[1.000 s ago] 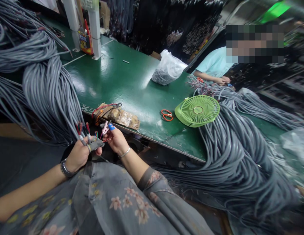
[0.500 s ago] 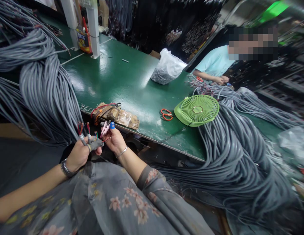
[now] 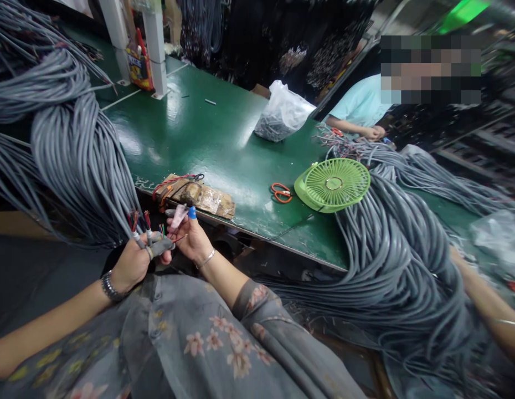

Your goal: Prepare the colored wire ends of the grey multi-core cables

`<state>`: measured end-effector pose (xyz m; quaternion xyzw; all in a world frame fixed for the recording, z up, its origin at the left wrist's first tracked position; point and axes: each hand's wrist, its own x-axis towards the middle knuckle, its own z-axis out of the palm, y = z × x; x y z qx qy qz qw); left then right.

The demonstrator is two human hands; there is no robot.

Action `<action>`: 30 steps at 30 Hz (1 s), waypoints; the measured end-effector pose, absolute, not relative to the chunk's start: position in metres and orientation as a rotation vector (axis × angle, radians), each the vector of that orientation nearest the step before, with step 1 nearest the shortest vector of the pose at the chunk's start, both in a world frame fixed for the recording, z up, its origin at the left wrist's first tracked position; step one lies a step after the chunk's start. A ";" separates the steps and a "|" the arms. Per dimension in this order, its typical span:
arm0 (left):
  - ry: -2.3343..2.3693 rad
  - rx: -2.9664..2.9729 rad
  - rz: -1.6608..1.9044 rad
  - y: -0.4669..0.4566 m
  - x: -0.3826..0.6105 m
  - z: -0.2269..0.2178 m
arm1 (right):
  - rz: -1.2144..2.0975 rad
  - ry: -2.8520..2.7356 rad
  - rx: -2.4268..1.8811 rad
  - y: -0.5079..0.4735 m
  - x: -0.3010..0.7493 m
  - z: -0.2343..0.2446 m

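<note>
My left hand [image 3: 136, 259], with a grey cover on its thumb, is closed around several grey cables [image 3: 136, 237]. Stripped ends with red, blue and green wires [image 3: 135, 219] stick up out of the fist. Close beside it, my right hand [image 3: 194, 239] holds a small pink peg-shaped tool [image 3: 179, 215] between its fingers. A blue cover [image 3: 192, 212] sits on that thumb. One thin red wire [image 3: 180, 238] runs from the left fingertips towards my right palm. Whether the tool touches a wire, I cannot tell.
A taped wooden block [image 3: 205, 198] lies at the green table's [image 3: 224, 138] edge. Orange-handled scissors [image 3: 281, 192], a green fan [image 3: 334, 184] and a plastic bag [image 3: 282, 113] stand further right. Cable bundles [image 3: 70, 144] hang left. Another person's arm [image 3: 485, 293] reaches in at right.
The pink tool has turned in my right hand, its two arms now less visible. My left hand keeps its hold on the cables. Another person's arm has appeared at the right edge.
</note>
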<state>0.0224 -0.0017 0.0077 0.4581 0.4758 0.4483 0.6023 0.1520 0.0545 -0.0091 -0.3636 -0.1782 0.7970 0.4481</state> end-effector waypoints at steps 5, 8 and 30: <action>1.105 1.192 1.020 -0.007 0.013 -0.001 | 2.058 -0.610 -0.879 0.044 0.165 -0.017; 1.116 1.277 1.016 -0.008 0.009 -0.005 | 2.100 -0.749 -0.862 0.035 0.175 -0.023; 1.183 1.413 0.886 -0.007 0.006 0.001 | 1.764 -0.990 -1.052 0.016 0.171 -0.013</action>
